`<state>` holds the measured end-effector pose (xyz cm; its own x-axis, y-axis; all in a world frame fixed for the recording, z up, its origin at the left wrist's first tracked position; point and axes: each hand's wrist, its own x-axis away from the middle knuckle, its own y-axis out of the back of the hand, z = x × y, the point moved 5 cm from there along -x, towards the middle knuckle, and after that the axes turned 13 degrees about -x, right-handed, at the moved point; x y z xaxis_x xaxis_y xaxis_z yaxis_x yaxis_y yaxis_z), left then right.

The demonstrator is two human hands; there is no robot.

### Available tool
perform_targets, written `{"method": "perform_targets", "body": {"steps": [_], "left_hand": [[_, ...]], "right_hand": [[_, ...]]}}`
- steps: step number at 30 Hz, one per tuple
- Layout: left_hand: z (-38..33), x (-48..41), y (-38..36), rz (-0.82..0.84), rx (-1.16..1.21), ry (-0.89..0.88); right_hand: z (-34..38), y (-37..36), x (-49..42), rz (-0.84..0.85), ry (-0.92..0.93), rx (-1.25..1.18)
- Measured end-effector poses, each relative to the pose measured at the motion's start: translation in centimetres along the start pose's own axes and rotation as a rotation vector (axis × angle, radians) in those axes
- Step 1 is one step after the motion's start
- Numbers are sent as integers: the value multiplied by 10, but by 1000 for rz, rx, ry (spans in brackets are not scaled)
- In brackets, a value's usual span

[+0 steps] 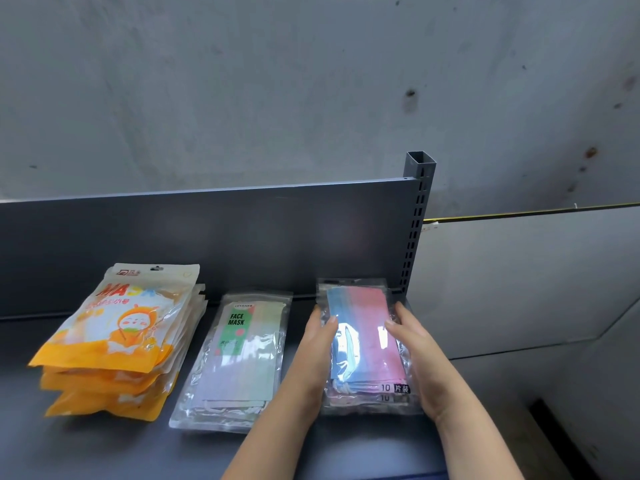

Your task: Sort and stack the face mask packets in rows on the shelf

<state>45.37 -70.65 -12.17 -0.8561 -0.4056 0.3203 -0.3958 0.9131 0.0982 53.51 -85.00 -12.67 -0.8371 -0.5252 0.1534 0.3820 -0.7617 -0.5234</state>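
Brightness: soft, even, rather dim light throughout.
Glare: white sheen on the pink-and-blue packet (367,327) between your left hand (313,344) and right hand (415,355); fainter on the FACE MASK packet (242,348) left of them.
Blur: the orange stack (117,341), far left of your hands, smears at its lower edge.
Distortion: the post (414,230) beyond your right hand leans.

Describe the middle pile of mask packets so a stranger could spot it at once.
On the dark grey shelf, three piles lie in a row. The middle pile sits between the orange pouches on its left and the pink-and-blue packets gripped by the left hand and right hand. It alone bears a green FACE MASK label.
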Motion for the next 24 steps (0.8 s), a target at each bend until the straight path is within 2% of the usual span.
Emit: {"method": "perform_targets", "body": {"steps": [5, 9, 12, 17, 20, 24], "left_hand": [[-1, 0, 1, -6, -19, -21], [-5, 4, 8, -30, -17, -32], [-5, 4, 12, -15, -39, -49], [-5, 5, 11, -28, -74, -43], [-6, 6, 13, -40, -75, -64], [-7, 5, 16, -37, -136, -55]], "right_hand": [[3, 0, 1, 24, -4, -1], [0, 15, -2, -14, 11, 33], [1, 19, 0, -67, -3, -32], [2, 8, 6, -58, -16, -64], [2, 9, 7, -120, 15, 31], [7, 0, 10, -93, -3, -32]]}}
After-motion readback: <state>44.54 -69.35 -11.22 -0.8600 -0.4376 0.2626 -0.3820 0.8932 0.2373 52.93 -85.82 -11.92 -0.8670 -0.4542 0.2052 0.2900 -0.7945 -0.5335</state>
